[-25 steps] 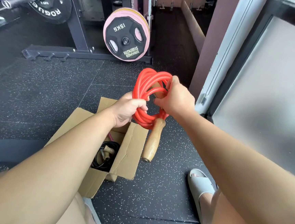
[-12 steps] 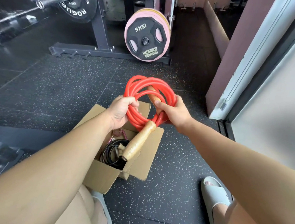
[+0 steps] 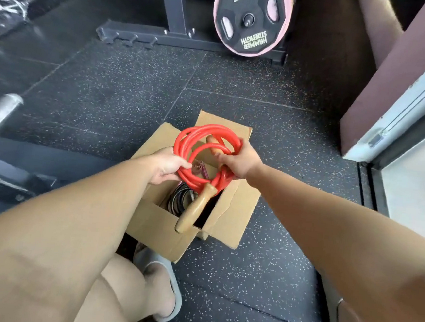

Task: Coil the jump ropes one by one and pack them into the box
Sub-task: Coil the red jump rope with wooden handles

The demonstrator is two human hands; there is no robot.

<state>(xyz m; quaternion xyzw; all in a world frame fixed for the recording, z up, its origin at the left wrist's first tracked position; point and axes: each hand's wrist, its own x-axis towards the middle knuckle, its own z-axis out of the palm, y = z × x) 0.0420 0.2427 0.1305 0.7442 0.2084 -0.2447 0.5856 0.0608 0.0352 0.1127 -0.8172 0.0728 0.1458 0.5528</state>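
Head view, scene: A person leans over an open brown cardboard box [image 3: 159, 230] on a black, white-flecked rubber floor [image 3: 248, 266]. Both hands hold a thick red jump rope [image 3: 182, 145], wound into a coil, just above the opening.
Left hand: The left hand [image 3: 166, 165] holds the coil at its 8 o'clock, fingers curled round the bundled strands.
Right hand: The right hand [image 3: 239, 160] grips the coil at its 3 o'clock. Its fingers are closed on the strands and, it seems, on a second handle crossing the coil.
Handle: A pale, turned wooden handle [image 3: 196, 211] hangs free from the coil's 6 o'clock, with its tip over the box's near wall.
Box contents: A thin black rope [image 3: 177, 201] lies coiled inside. A pinkish-purple cord [image 3: 200, 165] shows toward the far side, too small to tell more.
Step in hand: By the look of it, lowering the red coil into the box.
Doing it well: The hanging handle probably needs tipping inward first so it clears the near wall. The coil should then go flat onto the black rope, both hands letting go together, since the loops look springy enough to spread.
Materials: The red rope is smooth, glossy tubing, the handle is rounded bare wood, and the cardboard is matt with creased, splayed flaps.
Surroundings: A round black-and-pink weight plate [image 3: 249, 17] sits on a dark steel rack [image 3: 191, 41] at 12 o'clock from the box. A grey slipper [image 3: 170, 280] is at 6 o'clock.
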